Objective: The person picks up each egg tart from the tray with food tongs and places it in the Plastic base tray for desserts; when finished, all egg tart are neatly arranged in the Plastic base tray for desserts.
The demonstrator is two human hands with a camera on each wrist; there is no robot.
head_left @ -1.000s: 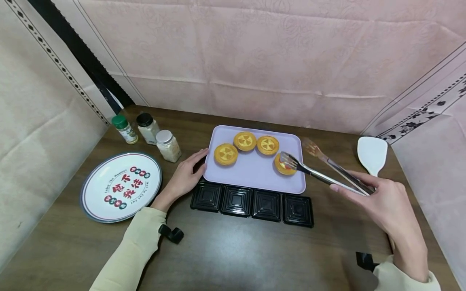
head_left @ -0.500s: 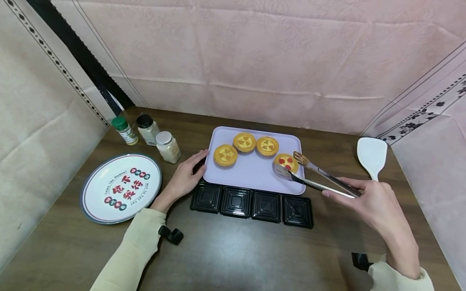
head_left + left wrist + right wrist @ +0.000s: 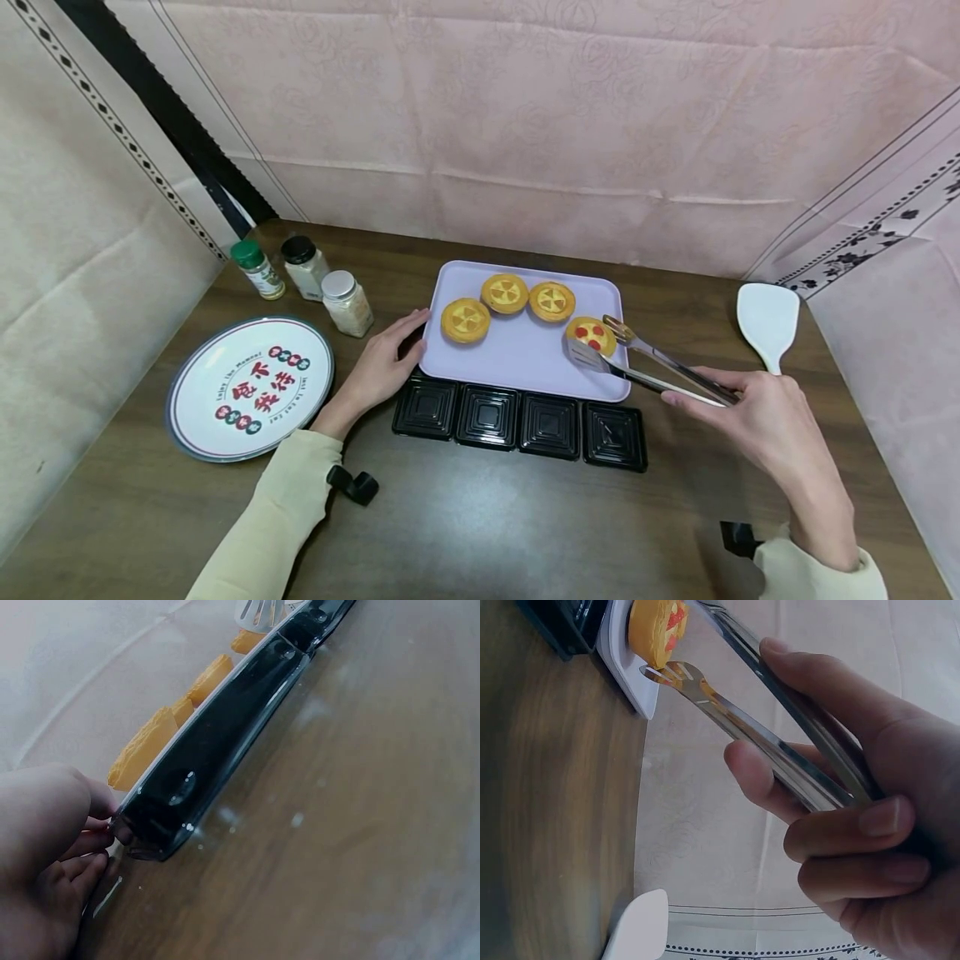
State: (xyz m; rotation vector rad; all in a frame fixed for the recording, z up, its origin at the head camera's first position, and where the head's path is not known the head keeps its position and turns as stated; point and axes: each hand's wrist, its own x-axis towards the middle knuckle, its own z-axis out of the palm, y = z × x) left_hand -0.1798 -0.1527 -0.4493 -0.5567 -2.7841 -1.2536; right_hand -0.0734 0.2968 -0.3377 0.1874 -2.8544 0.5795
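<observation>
My right hand (image 3: 765, 417) grips a pair of metal tongs (image 3: 675, 371), thumb on one arm and fingers curled round the other. The tongs' ends stand either side of a small tart with red pieces on top (image 3: 591, 335), at the right end of a pale lilac tray (image 3: 517, 358). Three plain yellow tarts with a cut pattern, such as the one at the left (image 3: 465, 320), lie farther along the tray. At the tray's left edge rests my left hand (image 3: 386, 358), fingers fairly straight and touching the rim. The left wrist view shows its fingertips right at the tray's corner.
A row of several black square dishes (image 3: 486, 414) sits along the tray's front edge. To the left are a round printed plate (image 3: 251, 387) and three seasoning jars, one white-capped (image 3: 347, 302). A white spatula (image 3: 767, 323) lies at the right. Cloth-covered walls surround the table.
The tongs moved left and down, so their ends now sit either side of the red-topped tart; one end was off the tray before. My left hand stays put.
</observation>
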